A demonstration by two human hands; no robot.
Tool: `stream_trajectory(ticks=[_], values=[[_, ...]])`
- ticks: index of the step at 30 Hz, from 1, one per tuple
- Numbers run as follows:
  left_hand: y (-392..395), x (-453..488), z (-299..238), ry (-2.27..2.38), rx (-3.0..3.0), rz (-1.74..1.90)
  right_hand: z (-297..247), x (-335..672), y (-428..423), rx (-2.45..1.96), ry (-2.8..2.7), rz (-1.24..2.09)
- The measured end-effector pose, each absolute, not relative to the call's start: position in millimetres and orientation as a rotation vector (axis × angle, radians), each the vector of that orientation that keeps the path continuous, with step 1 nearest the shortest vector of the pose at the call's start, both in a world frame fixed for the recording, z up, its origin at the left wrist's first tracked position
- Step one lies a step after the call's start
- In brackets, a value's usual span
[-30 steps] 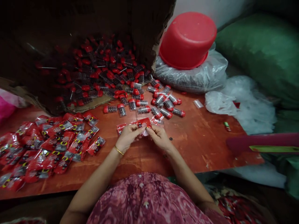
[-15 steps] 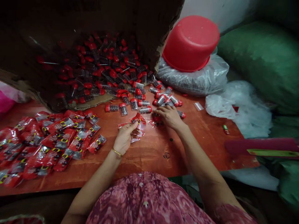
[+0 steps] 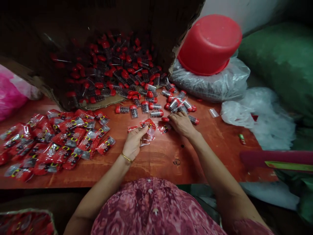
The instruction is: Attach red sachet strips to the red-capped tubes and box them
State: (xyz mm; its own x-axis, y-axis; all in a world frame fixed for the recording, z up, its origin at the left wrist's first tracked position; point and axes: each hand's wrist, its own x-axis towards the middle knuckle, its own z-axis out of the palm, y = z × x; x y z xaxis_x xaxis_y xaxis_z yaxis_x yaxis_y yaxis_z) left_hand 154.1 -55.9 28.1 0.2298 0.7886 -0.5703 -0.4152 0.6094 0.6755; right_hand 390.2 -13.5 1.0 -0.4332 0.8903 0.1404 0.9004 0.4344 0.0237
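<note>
My left hand [image 3: 134, 142], with a gold bangle at the wrist, pinches a red printed plastic pouch [image 3: 149, 124] between thumb and fingers. More flat pouches lie under and beside that hand. My right hand [image 3: 182, 124] rests low over the table, its fingers curled around a small clear bottle whose red cap [image 3: 165, 119] sticks out on the left; most of the bottle is hidden. Another red printed pouch [image 3: 163, 128] lies just below the cap. Several red-capped clear bottles [image 3: 156, 113] with dark contents lie beyond both hands.
A dark cardboard box [image 3: 166, 39] lies open at the back, spilling red-capped bottles. Filled red pouches [image 3: 65, 151] are heaped at left. At right, an upturned red tub [image 3: 215, 42] sits on a clear bag [image 3: 212, 83]; crumpled plastic bags [image 3: 269, 114] lie beside it.
The view has shifted, so the table's things appear farther right and slightly higher. My right fingers have curled in more by the red-capped bottle. My left hand keeps its pinch on the pouch.
</note>
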Motion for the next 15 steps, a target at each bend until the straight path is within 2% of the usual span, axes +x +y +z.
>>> stream_trajectory(ticks=[4,9,15], values=[[-58,156,29,1.057,0.429,0.878,11,381,-51,-1.512,-2.188,-0.004],[-60,163,26,1.130,0.567,0.941,20,341,-105,-1.298,-1.878,0.362],[-66,170,24,1.130,0.689,0.956,15,296,-110,-1.413,-0.982,0.797]])
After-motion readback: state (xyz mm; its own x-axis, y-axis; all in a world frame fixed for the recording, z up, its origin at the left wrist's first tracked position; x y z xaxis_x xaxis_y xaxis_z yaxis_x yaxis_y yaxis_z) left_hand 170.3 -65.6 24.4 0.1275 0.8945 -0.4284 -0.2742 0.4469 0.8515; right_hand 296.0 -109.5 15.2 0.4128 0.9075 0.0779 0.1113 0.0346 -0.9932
